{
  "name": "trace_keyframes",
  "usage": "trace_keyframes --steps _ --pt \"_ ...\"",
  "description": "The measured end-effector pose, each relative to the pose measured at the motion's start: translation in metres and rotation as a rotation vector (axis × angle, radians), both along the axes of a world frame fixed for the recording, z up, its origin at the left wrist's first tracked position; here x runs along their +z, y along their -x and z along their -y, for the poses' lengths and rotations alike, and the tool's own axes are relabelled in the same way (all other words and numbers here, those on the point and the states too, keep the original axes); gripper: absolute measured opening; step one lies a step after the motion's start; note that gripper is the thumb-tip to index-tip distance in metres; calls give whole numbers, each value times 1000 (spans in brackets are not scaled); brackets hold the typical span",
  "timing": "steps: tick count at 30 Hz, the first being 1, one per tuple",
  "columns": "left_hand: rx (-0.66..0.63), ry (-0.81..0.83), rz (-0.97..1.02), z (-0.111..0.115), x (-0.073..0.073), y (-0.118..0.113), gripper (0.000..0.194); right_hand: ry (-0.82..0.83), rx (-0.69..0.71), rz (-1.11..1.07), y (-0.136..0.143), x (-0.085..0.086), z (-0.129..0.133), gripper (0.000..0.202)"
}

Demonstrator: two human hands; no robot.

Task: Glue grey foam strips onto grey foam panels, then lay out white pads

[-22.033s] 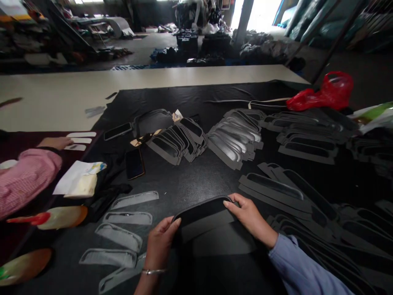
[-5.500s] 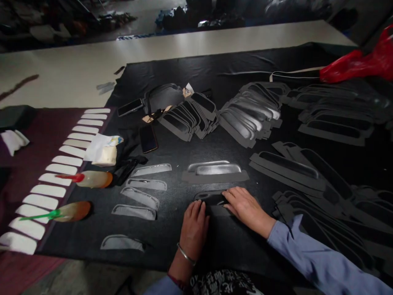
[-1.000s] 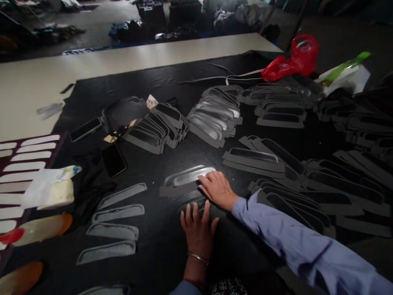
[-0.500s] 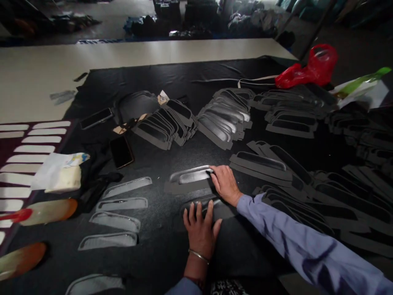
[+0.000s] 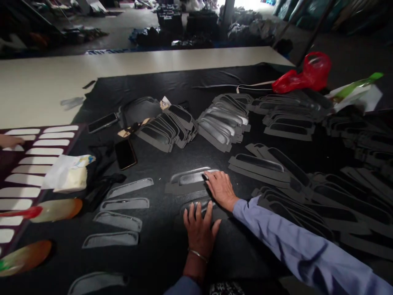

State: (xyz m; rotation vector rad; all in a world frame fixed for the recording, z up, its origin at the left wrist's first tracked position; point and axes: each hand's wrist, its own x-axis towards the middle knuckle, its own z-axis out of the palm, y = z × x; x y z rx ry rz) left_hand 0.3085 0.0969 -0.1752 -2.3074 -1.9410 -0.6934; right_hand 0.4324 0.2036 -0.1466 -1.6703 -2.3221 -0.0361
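Note:
My left hand (image 5: 199, 225) lies palm down with fingers spread, its fingertips on a dark fabric panel (image 5: 215, 212) near the front of the table. Just beyond, my right hand (image 5: 221, 189) rests on the right part of a grey panel (image 5: 184, 187) bearing a long, rounded, pale shiny inset. The right fingers are extended and slightly bent; a small dark spot shows at their tips, too small to name. To the left lie several separate grey curved strips (image 5: 119, 221). On the right, overlapping panels (image 5: 258, 174) fan out near my right sleeve.
Stacked panels (image 5: 167, 131) lie farther back. Two phones (image 5: 125, 153), a white packet (image 5: 72, 178) and two orange-tipped bottles (image 5: 59, 209) are at left, beside a board of pale strips (image 5: 46, 150). A red bag (image 5: 307, 78) sits at back right. Another person's hand (image 5: 10, 141) shows at left.
My right hand has slid slightly left and nearer along the panel. My left hand stays put. Another person's hand has appeared at the left edge, and the view has tilted up slightly.

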Motion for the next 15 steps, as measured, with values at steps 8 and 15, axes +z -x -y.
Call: trace_keyframes --steps 8,15 --pt "11 18 -37 0 3 -1 49 37 90 103 4 -3 2 37" --pt "20 33 -8 0 2 -2 49 -28 106 45 9 -8 1 34"
